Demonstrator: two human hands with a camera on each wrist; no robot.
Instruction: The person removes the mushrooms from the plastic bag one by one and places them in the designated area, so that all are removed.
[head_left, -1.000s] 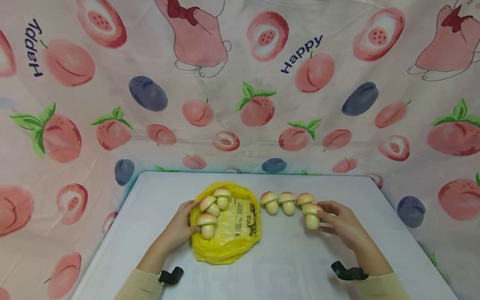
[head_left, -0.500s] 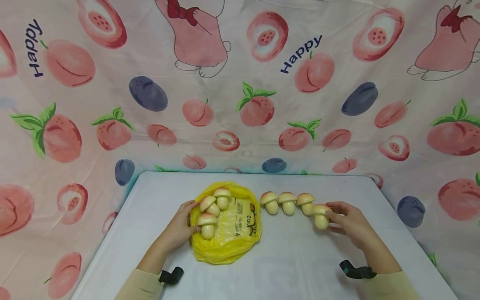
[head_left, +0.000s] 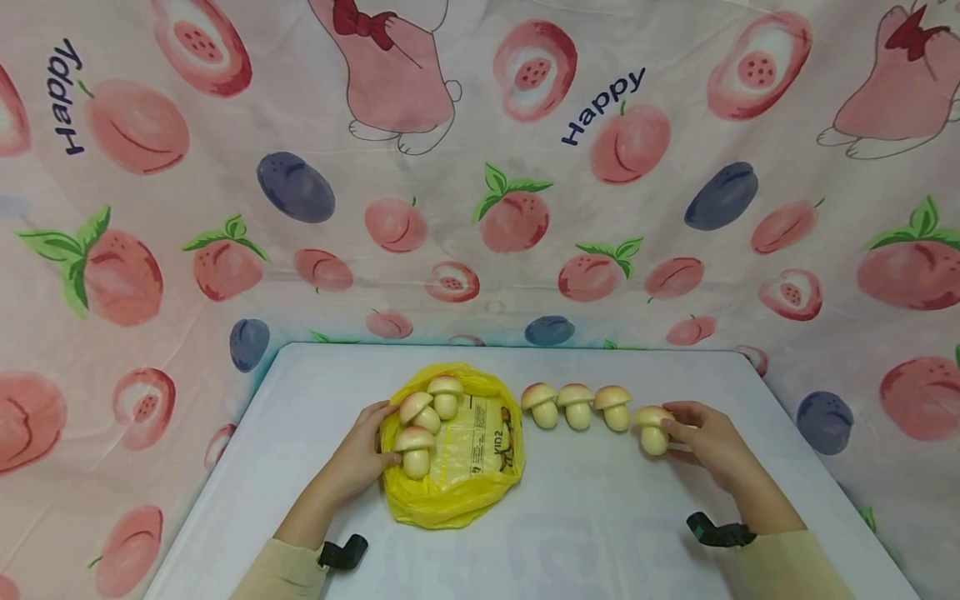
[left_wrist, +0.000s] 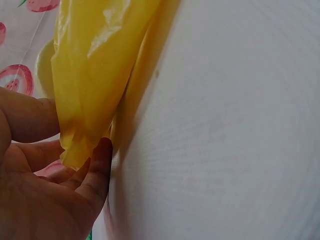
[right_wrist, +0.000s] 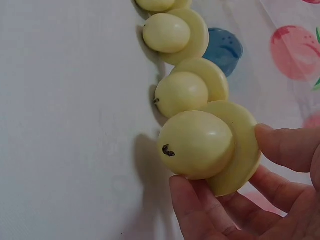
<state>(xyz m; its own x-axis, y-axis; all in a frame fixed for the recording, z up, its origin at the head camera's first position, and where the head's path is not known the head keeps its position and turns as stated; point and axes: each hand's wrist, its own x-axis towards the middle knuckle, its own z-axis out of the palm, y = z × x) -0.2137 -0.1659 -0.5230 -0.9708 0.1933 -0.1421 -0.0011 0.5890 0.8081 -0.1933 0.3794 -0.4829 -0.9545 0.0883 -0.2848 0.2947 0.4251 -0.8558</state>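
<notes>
My right hand (head_left: 711,446) holds a toy mushroom (head_left: 652,432) with a pale stem and a reddish-tinged cap, thumb and fingers round the cap. In the right wrist view a small dark mark shows on the stem end of this mushroom (right_wrist: 197,145). A row of three like mushrooms (head_left: 576,408) lies just left of it on the table. My left hand (head_left: 358,454) grips the left rim of a yellow plastic bag (head_left: 453,507), opened out round. In the left wrist view the thumb and fingers pinch the bag's edge (left_wrist: 95,65). Inside the bag, three more mushrooms (head_left: 416,450) lie along its left side.
Everything lies on a white table (head_left: 585,533). Behind and beside the table hangs a cloth (head_left: 465,167) printed with peaches and rabbits. Both wrists wear a black camera mount (head_left: 343,552).
My right hand has moved right with its mushroom, from overlapping the row's right end to a small gap beside it. The left hand and the bag have stayed in place.
</notes>
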